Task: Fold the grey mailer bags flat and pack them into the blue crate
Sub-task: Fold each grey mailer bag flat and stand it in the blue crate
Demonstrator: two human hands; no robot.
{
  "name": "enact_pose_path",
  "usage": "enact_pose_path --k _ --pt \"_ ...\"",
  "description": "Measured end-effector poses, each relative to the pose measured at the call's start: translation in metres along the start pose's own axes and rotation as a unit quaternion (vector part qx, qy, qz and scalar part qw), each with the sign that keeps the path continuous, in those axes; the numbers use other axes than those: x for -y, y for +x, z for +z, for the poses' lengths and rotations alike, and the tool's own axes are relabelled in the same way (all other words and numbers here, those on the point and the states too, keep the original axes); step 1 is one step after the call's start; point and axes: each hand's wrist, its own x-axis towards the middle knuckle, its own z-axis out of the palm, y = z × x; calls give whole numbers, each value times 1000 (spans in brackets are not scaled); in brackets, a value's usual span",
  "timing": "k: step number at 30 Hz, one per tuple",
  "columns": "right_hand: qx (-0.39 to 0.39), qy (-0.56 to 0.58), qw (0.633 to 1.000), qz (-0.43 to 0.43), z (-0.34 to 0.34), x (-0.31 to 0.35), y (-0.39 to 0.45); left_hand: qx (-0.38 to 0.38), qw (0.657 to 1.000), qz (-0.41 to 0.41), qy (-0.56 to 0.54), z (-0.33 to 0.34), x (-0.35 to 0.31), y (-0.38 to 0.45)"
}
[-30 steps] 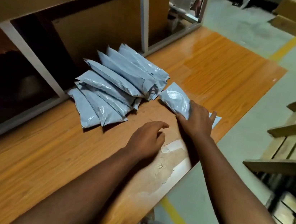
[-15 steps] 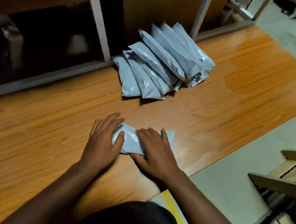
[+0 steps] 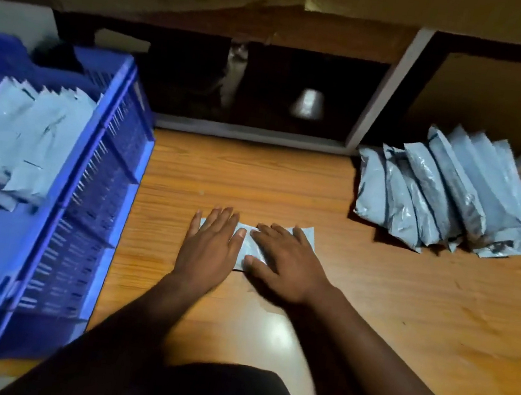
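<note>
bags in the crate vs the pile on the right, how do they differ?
The crate bags lie flat and spread out inside the blue crate; the pile bags look puffy and lean overlapped on the table. The crate bags sit to the person's left, the pile to the right, against the shelf frame. Neither hand touches either group: the left hand and right hand press a separate bag. All are grey mailers.

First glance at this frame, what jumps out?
Both hands, left hand and right hand, press flat on one grey mailer bag at the middle of the wooden table. The blue crate at the left already holds flattened bags. A leaning stack of plump bags waits at the far right.
</note>
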Motion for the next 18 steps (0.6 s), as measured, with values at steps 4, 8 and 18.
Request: enact_pose_path --k 4,8,18 --pt "-126 59 987 83 14 22 14 5 999 -2 -38 12 8 -2" --pt "-154 -4 982 110 20 35 29 -13 1000 14 1 2 1 4" --pt "-46 -90 989 112 35 26 25 -55 996 61 41 23 6 7"
